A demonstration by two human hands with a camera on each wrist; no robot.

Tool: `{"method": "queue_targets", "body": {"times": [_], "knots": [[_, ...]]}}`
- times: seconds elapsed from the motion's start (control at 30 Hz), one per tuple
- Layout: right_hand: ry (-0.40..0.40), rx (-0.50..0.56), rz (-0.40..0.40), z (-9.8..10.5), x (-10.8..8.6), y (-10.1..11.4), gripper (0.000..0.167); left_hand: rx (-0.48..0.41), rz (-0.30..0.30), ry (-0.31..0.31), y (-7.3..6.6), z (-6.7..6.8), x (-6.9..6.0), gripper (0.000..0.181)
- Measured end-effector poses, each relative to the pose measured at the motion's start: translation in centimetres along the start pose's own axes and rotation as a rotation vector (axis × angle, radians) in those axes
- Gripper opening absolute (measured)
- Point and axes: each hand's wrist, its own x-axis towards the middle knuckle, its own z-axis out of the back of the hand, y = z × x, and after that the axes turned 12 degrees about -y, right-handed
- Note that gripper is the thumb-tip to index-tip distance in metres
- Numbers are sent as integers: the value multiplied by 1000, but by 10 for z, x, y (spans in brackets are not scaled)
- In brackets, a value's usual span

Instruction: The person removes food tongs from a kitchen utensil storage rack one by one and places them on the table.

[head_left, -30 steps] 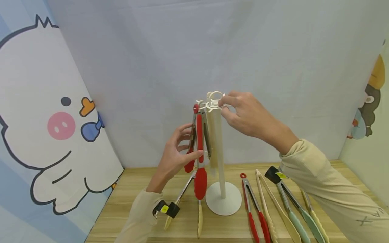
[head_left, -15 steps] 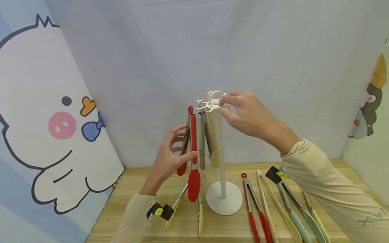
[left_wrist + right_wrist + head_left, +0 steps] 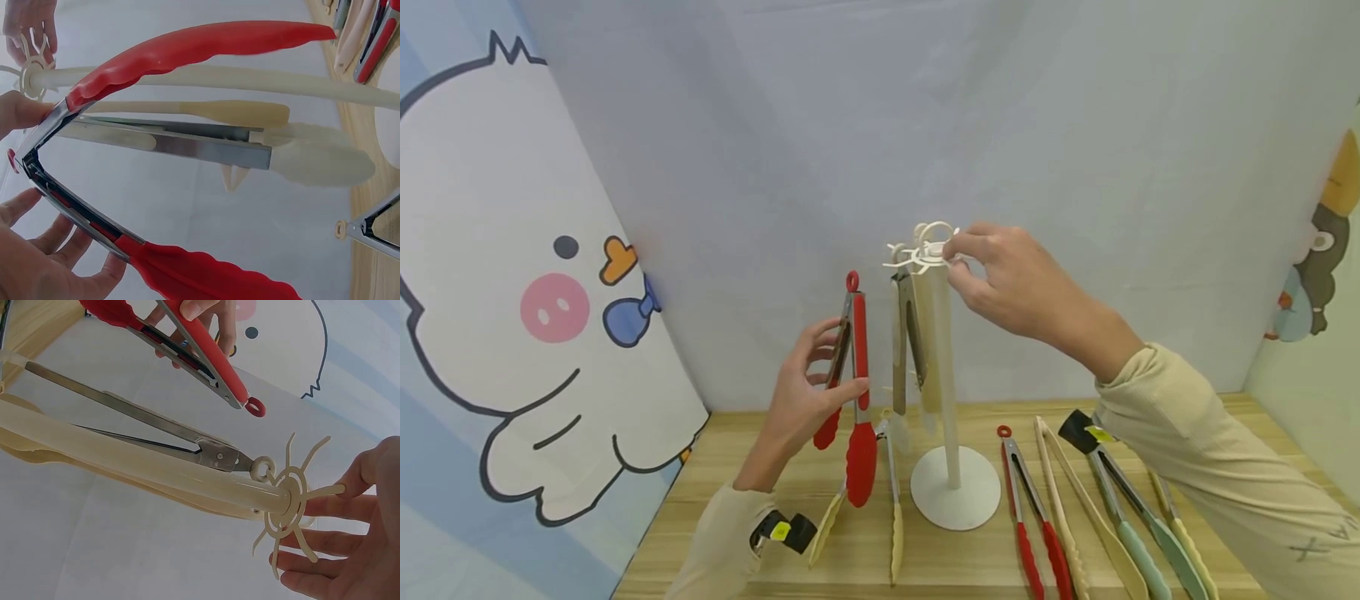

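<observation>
My left hand [image 3: 797,398] holds red-tipped metal tongs [image 3: 861,462] by their arms, thumb on one and fingers along the other. Tips down and spread, they stand apart from the white stand [image 3: 951,375], left of its pole. Their red hanging ring [image 3: 255,407] is free in the right wrist view. At the stand's top, my right hand [image 3: 1018,283] pinches one hook of the hook wheel [image 3: 289,503] between thumb and finger. Metal tongs with pale tips [image 3: 322,156] hang from a hook by their ring [image 3: 262,467]. Beige tongs [image 3: 244,112] hang behind them, partly hidden.
Yellow-tipped tongs [image 3: 896,537] lie spread on the wooden table [image 3: 737,450], left of the round base [image 3: 955,492]. Right of it lie red tongs [image 3: 1051,550], beige tongs [image 3: 1101,537], green tongs [image 3: 1138,554] and yellow tongs [image 3: 1183,546]. A grey cloth wall [image 3: 775,167] stands behind.
My left hand has drawn the red tongs off the stand, leftward and slightly down, and their ring has left the hooks. My right hand keeps its place at the hook wheel.
</observation>
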Motion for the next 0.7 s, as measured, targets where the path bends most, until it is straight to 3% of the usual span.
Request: {"method": "queue_targets", "body": {"times": [0.3, 0.7], "knots": [[-16, -4, 26, -1, 0, -1, 23, 57, 41, -50, 10, 8, -7, 67], [-8, 0, 2, 0, -2, -1, 25, 133, 105, -83, 28, 17, -17, 66]]}}
